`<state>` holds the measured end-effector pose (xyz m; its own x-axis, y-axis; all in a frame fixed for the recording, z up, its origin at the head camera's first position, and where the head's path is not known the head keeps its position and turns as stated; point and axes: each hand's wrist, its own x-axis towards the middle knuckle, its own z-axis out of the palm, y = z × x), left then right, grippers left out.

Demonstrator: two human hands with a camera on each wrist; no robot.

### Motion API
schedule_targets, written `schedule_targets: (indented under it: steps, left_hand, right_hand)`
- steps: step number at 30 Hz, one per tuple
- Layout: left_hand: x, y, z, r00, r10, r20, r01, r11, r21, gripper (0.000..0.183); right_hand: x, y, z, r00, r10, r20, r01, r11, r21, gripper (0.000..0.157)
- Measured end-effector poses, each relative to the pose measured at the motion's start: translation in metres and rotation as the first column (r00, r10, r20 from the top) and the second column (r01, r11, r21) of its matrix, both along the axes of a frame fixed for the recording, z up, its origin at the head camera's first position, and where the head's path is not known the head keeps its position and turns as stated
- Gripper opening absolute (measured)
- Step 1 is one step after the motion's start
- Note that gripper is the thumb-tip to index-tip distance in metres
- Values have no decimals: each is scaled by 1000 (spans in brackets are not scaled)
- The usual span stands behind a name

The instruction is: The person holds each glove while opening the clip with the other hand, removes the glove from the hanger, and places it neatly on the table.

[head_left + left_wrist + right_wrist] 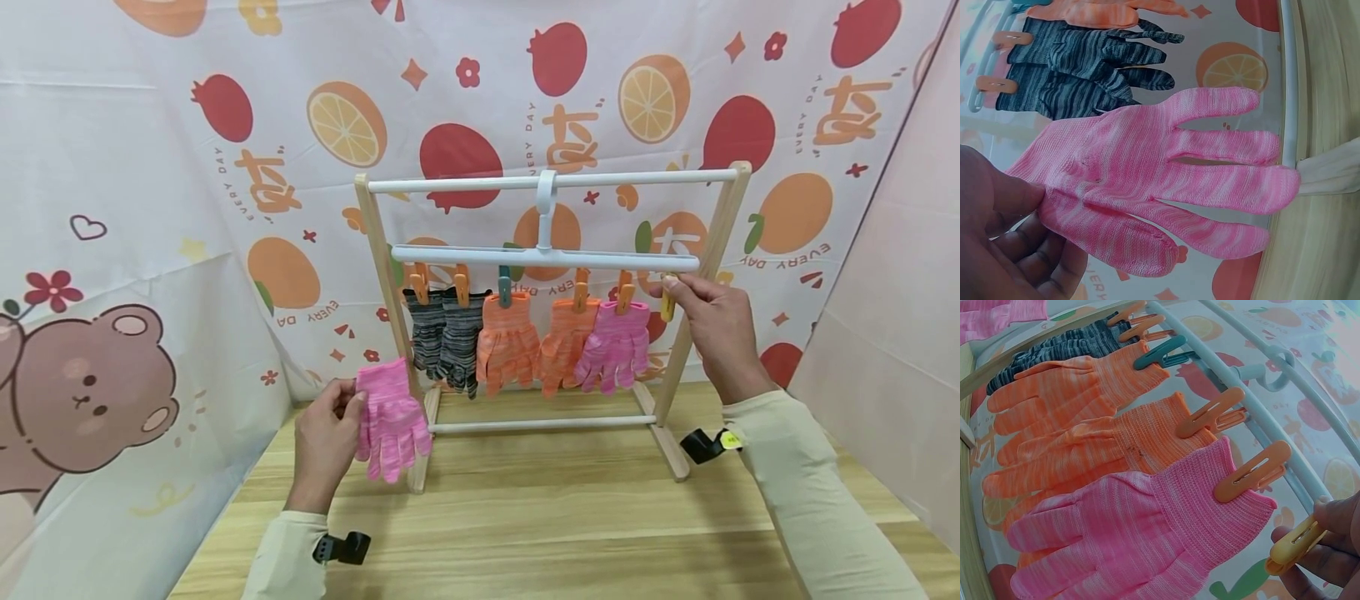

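My left hand pinches a pink knit glove near its cuff, fingers of the glove hanging down, left of the rack. At the right end of the pale blue hanger, my right hand grips a yellow clothespin between thumb and fingers. Another pink glove hangs beside it under an orange clothespin. Farther left hang two orange gloves, one under a green clothespin, and two dark grey striped gloves under orange clothespins.
A wooden rack with white rods holds the hanger by its hook. It stands on a wood-grain table. Behind it hangs a fruit-printed cloth, with a bear-printed cloth along the left.
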<state>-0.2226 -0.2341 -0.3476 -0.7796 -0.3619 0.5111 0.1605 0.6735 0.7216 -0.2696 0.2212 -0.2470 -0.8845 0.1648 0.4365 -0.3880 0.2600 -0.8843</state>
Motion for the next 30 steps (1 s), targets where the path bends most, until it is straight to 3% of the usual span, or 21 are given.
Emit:
schedule_targets:
  steps: [30]
  left_hand:
    - [1,-10,-5,999,4,36,-4,1000,-10,13]
  right_hand:
    - [-3,-1,0,1000,-21,0,21,1000,13,52]
